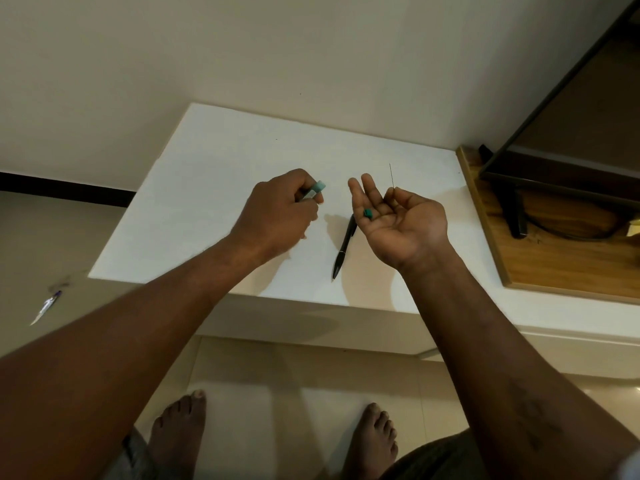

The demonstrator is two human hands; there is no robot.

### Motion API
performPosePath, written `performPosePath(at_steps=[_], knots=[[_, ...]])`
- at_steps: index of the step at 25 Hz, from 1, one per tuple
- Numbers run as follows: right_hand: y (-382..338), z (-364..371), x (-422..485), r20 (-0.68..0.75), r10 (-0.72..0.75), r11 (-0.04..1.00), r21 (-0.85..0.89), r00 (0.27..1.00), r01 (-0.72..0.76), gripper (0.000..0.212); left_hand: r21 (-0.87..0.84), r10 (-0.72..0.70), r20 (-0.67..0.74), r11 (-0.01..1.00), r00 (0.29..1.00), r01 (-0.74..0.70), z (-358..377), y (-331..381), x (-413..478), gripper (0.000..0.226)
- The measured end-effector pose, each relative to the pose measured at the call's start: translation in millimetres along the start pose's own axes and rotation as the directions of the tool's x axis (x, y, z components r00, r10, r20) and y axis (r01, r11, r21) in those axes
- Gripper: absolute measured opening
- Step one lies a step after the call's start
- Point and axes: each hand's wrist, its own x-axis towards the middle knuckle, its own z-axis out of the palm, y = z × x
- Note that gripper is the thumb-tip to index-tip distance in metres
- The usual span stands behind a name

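Centre frame: left hand grips the tube; right hand, palm up, cradles its cap and pinches a lead. Loading the pencil likely remains.

Home room, bare feet on glossy floor tiles, white ledge, television on wooden stand

Beige wall; white countertop against it; wooden shelf at right bearing dark-framed screen; black skirting strip at left; glossy pale tiled floor below.
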Motion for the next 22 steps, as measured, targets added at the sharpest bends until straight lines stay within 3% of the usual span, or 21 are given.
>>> performPosePath(at_steps=[10,18,22], knots=[[18.3,2.3,-0.1,0.096,0.09,0.995,-0.051,0.991,-0.086,0.025,0.07,0.029,0.046,0.997,0.999,-0.032,21.2,13.4,-10.2,0.004],[21.4,3.9,-3.2,0.084,0.107,0.994,-0.042,0.991,-0.104,0.025,0.203,0.125,0.012,0.971,0.992,-0.125,17.9,11.5,-8.2,0.016],[21.1,5.5,-5.8,0.067,0.111,0.994,-0.034,0.992,-0.109,0.026,0.122,0.081,-0.065,0.99,0.995,-0.073,15.7,14.0,-6.8,0.026]])
